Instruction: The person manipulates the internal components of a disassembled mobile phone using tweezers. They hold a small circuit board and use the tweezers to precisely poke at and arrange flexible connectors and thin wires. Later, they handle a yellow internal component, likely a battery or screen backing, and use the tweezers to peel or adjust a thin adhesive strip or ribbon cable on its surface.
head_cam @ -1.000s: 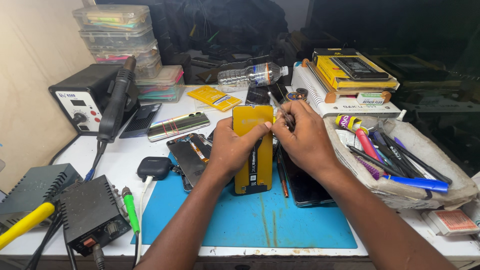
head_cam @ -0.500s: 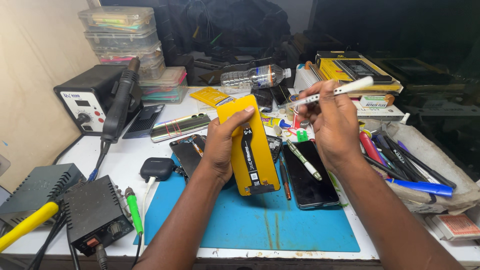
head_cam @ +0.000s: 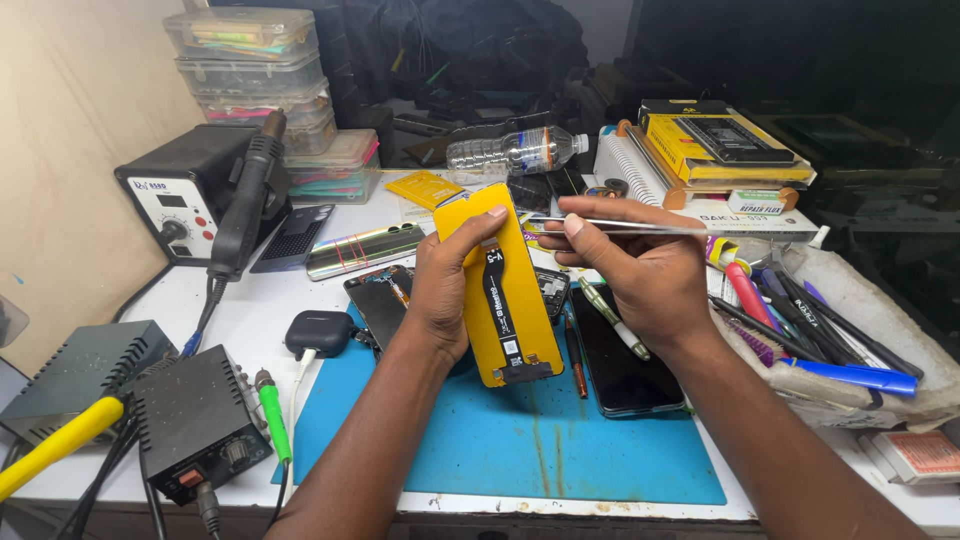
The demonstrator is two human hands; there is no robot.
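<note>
We see the left hand (head_cam: 440, 290) clamped on the yellow display panel (head_cam: 500, 290) above the blue mat (head_cam: 560, 450), long axis running away from us. Just right of its top edge, the right hand (head_cam: 640, 270) pinches metal tweezers (head_cam: 620, 226), tips pointing left.

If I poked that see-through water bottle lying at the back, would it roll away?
Probably yes. The clear plastic bottle lies on its side, and its round body would likely roll. It looks nearly empty, so it is probably light and easy to shove. It sits among clutter beside the spiral notebook, which might stop it soon.
</note>
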